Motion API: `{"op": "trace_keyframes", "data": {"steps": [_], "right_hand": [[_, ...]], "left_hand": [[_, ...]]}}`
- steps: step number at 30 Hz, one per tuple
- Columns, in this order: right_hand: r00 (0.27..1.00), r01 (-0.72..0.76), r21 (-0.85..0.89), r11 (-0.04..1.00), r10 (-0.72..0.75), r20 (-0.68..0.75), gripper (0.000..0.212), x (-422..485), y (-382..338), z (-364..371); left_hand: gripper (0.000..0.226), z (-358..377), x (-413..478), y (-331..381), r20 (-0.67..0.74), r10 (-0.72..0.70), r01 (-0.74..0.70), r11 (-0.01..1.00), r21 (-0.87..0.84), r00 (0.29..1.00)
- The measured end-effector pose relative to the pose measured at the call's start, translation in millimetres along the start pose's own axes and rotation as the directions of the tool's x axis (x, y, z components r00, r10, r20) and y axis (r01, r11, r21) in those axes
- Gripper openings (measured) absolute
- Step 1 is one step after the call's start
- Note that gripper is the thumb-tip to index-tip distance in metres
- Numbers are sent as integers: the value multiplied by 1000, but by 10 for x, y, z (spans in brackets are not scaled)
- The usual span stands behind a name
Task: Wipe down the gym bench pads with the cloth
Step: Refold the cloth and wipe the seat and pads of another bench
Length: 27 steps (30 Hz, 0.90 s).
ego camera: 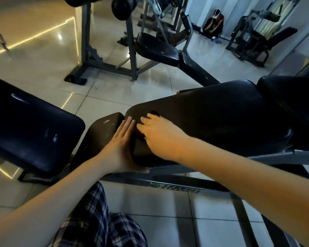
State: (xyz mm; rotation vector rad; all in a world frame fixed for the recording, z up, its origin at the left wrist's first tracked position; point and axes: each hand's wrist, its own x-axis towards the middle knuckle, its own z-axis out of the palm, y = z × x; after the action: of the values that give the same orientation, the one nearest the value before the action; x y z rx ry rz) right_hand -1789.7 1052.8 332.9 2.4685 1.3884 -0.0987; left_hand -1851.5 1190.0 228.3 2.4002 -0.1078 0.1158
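- A long black bench pad (212, 111) is shown running from the centre of the view toward the right, carried on a grey steel frame (177, 186) that bears a maker's plate.
- A dark cloth (141, 132) appears to be bunched under the right hand at the pad's near end; it is barely distinguishable from the black upholstery.
- The right hand (161, 138) is pressed palm-down on that end, fingers curled over the dark material; whether these are closed on the cloth cannot be told.
- The left hand (119, 145) is laid flat and open, fingers straight and together, against the side of the pad's end, in the gap beside a smaller black pad (100, 134).
- A glossy dark-blue pad (30, 129) of another bench is seen at left.
- Plaid trousers (96, 225) are visible below, over a pale tiled floor (159, 229).
- 1 further bench (157, 49) with a rack stands behind.
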Motion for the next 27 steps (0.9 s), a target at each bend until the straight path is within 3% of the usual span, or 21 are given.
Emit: {"op": "trace_keyframes", "data": {"steps": [4,7,12,16,23,27], "right_hand": [[999,-37,88,995,39,-17,48,-51,-21,-49],[986,-165,117,979,165,14,40,394,248,-64],[931,-355,76,932,360,-58,27,821,494,-4],[962,-274,18,962,274,6,34,699,296,-58],[990,77,-23,997,-74,116,58,-258,-287,-78],[985,83,83,993,-94,143,53,-194,-166,-91]], "left_hand": [[162,6,-23,35,-21,-10,10,1000,-20,1000],[157,-17,-25,98,-34,-20,22,999,45,999],[148,-43,-63,116,-19,-38,38,999,9,999],[144,7,-97,101,-65,-10,10,1000,-4,998],[155,79,-100,52,-64,-77,70,992,-102,995],[161,51,-146,39,-95,-86,69,984,-163,992]]}}
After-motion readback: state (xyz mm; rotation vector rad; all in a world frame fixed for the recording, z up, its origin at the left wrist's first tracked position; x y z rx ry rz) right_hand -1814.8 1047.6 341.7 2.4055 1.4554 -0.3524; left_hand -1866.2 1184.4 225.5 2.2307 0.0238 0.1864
